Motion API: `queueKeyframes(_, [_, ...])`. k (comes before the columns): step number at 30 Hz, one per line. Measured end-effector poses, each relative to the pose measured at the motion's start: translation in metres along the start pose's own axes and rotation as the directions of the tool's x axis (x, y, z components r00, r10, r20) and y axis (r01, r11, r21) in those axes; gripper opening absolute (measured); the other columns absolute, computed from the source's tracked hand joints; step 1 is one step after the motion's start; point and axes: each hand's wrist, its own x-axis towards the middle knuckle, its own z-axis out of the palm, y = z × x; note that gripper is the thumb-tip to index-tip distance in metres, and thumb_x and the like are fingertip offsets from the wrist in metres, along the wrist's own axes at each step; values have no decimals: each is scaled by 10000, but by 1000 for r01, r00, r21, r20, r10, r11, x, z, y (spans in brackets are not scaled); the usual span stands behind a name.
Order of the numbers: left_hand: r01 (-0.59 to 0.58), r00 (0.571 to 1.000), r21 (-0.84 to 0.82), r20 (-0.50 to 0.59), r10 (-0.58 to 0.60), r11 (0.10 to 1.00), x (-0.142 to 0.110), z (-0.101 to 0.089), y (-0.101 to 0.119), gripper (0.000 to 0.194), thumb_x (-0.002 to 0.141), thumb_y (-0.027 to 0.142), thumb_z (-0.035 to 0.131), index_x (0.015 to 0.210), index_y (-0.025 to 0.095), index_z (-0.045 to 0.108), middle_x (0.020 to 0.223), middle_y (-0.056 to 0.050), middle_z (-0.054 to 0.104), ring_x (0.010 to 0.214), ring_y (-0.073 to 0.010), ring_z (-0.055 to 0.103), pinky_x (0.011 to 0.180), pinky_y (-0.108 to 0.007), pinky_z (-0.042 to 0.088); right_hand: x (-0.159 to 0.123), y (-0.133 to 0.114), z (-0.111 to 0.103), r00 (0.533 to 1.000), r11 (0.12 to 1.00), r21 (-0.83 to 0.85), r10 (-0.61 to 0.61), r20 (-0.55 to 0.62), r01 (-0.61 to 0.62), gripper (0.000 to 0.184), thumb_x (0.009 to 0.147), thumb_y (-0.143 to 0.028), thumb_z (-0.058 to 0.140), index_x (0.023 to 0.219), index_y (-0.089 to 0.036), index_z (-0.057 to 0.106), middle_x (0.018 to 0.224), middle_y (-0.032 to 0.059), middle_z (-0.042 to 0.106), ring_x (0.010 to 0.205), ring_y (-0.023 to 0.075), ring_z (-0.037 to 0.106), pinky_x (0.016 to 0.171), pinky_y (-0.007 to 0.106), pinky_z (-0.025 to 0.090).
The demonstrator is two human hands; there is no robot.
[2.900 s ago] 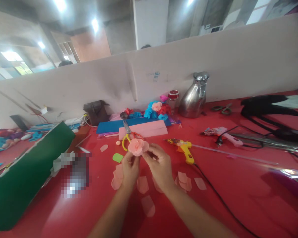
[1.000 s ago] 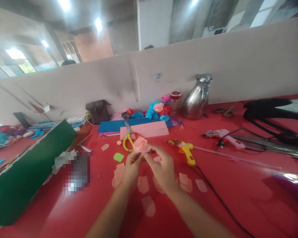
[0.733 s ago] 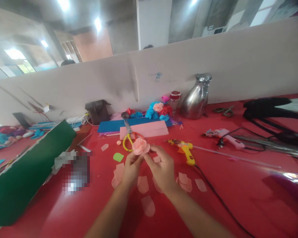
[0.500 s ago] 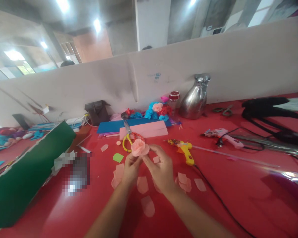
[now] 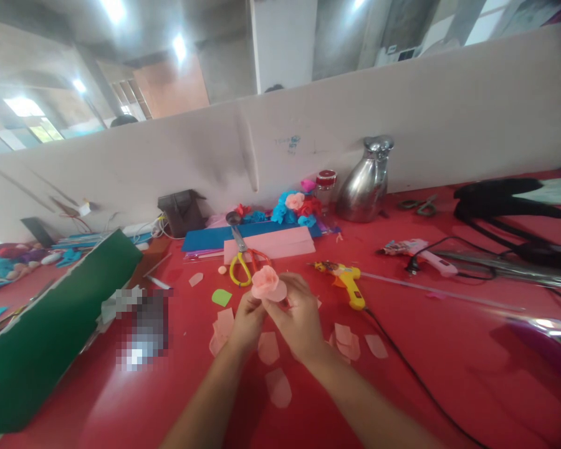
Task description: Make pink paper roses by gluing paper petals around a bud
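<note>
A pink paper flower [image 5: 265, 282] is held up between both hands over the red table. My left hand [image 5: 249, 321] is closed around its base from the left. With thumb and fingers closed, my right hand [image 5: 299, 318] pinches the flower's lower right side, where a petal sticks out. Loose pink paper petals [image 5: 268, 348] lie on the table beneath and beside the hands. Just behind the flower are scissors [image 5: 241, 265] with yellow and red handles. A yellow glue gun [image 5: 350, 287] rests to the right of my right hand.
Folded pink paper [image 5: 290, 244] and blue paper [image 5: 206, 239] lie behind the scissors. Finished paper flowers [image 5: 297, 209], a jar [image 5: 326, 181] and a steel jug [image 5: 365, 184] stand by the partition. A green box [image 5: 60, 330] is at left, a pink glue gun [image 5: 425, 254] at right.
The flower has shifted slightly right and tilted, showing more of its outer petal. My right hand's fingers have curled in closer to it.
</note>
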Motion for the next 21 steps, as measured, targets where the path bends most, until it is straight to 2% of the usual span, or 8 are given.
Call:
queueKeyframes(2, [-12, 1000, 32, -5, 12, 999, 0, 2, 4, 169, 686, 254, 665, 825, 167, 708, 810, -51, 702, 826, -190, 610, 771, -305, 469, 1, 1, 0, 1000, 999, -27, -20, -6, 20, 97, 737, -206, 628, 828, -220, 658, 884, 62, 671, 876, 235, 583, 789, 396, 462])
queueKeyframes(5, [-26, 997, 86, -69, 32, 996, 0, 2, 8, 151, 685, 255, 663, 801, 171, 708, 816, -45, 703, 814, -188, 610, 779, -303, 466, 2, 0, -2, 1000, 1000, -5, -21, 8, 21, 152, 724, -205, 633, 871, -232, 662, 915, 62, 673, 908, 243, 580, 813, 412, 462])
queueKeyframes(10, [-85, 980, 138, -170, 108, 987, 7, -6, 7, 173, 684, 278, 662, 801, 156, 696, 786, -40, 694, 827, -191, 602, 817, -311, 450, 4, -2, -4, 990, 965, 232, 101, 99, -121, 363, 687, -91, 529, 992, -241, 657, 1037, 50, 658, 995, 223, 581, 882, 391, 458])
queueKeyframes(12, [-114, 968, 198, -199, 154, 974, 10, -11, 6, 160, 700, 264, 643, 805, 152, 691, 784, -39, 688, 818, -186, 594, 804, -303, 449, 6, -2, -6, 968, 904, 358, 180, 176, -233, 428, 683, -79, 480, 1043, -235, 650, 1074, 47, 655, 1028, 220, 575, 912, 395, 444])
queueKeyframes(16, [-178, 949, 300, -201, 244, 937, 16, -18, 2, 119, 719, 207, 602, 787, 155, 685, 783, -35, 680, 798, -178, 586, 786, -286, 443, 11, 1, -8, 880, 711, 519, 363, 307, -475, 293, 757, -204, 514, 995, -222, 684, 946, 43, 700, 938, 219, 617, 878, 393, 460])
queueKeyframes(18, [-195, 944, 319, -195, 265, 928, 18, -21, 0, 120, 727, 193, 582, 784, 153, 680, 793, -37, 677, 792, -174, 581, 775, -277, 439, 13, 3, -9, 842, 625, 565, 431, 325, -539, 252, 762, -271, 549, 954, -206, 699, 865, 46, 707, 861, 205, 628, 838, 371, 472])
queueKeyframes(21, [-213, 942, 340, -176, 285, 916, 18, -22, 0, 121, 735, 178, 561, 782, 152, 670, 780, -38, 670, 794, -175, 573, 763, -275, 434, 15, 3, -8, 804, 559, 581, 469, 366, -591, 251, 745, -296, 581, 936, -187, 702, 769, 39, 696, 726, 164, 615, 753, 324, 479])
